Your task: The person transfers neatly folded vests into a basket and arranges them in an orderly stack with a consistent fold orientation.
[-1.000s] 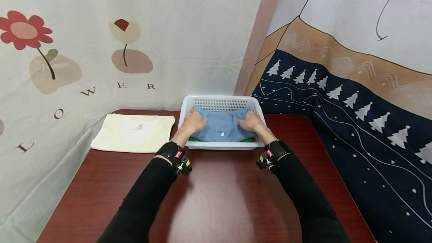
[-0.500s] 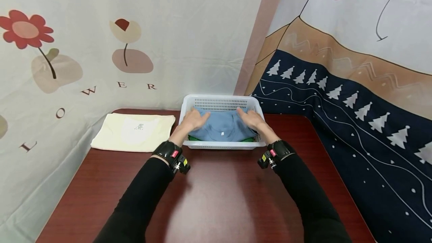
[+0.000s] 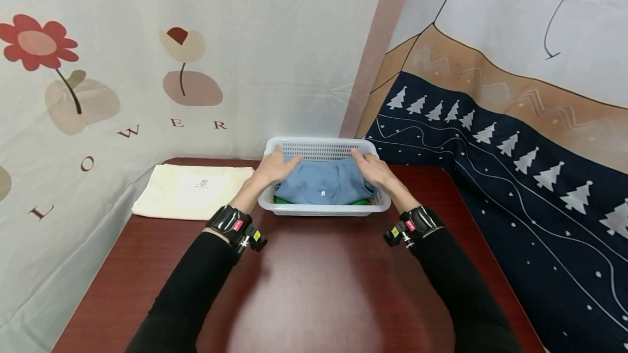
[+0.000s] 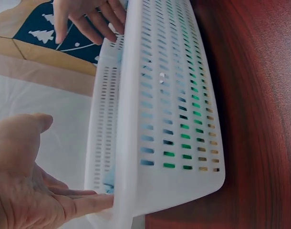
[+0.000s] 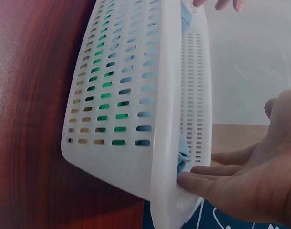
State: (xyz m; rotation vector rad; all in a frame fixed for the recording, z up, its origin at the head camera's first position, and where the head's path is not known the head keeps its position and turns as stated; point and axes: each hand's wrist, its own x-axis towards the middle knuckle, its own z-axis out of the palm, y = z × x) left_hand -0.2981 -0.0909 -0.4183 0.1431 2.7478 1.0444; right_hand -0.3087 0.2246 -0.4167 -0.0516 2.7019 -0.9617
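Note:
A folded light-blue shirt [image 3: 324, 183] with a small white neck label lies in the white plastic basket [image 3: 321, 211]. Green cloth [image 3: 361, 202] peeks out beneath it and shows through the slots. My left hand [image 3: 272, 170] is over the basket's left end, thumb spread, and in the left wrist view its fingertips [image 4: 100, 202] reach the rim. At the opposite end, my right hand [image 3: 375, 171] has its thumb raised; the right wrist view has its fingers [image 5: 198, 183] extended at the rim corner. Neither hand grips the shirt.
A folded cream-colored cloth [image 3: 193, 192] with small dark print lies left of the basket on the reddish-brown table [image 3: 314, 277]. Behind hangs a pale printed curtain [image 3: 275, 59]; a navy fabric with white trees [image 3: 490, 178] hangs along the right.
Both hands have lifted off the shirt and moved apart toward the basket's ends, fingers straightening. The shirt stays in the basket.

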